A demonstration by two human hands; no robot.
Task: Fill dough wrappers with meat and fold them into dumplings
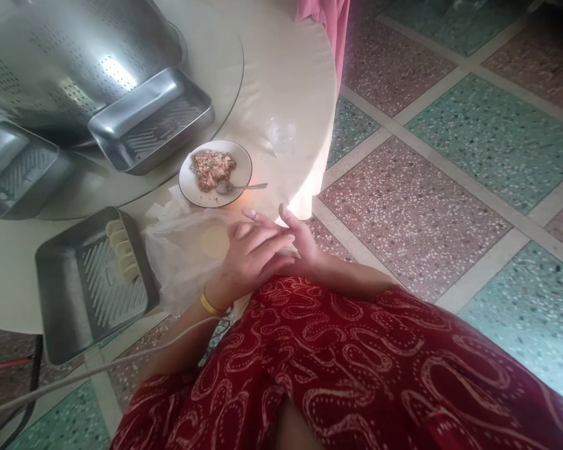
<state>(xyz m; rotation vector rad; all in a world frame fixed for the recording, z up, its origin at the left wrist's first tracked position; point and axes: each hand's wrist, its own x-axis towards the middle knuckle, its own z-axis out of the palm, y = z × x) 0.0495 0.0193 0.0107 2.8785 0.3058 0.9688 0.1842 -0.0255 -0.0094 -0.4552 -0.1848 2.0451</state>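
While my left hand [248,259] lies over my right hand [300,240], fingers together and pressed on something I cannot make out, a round wrapper [214,241] sits on a plastic bag [178,262] just left. Far: plate [192,187] of filling, spoon [237,187]. Left: tray [70,306] with folded dumplings [122,250]. Tabletop [281,81] beneath.

A plate [241,164] with minced filling [211,169] and a spoon [239,187] sits on the table [281,75], beside metal trays [154,122] and a big colander [65,56].
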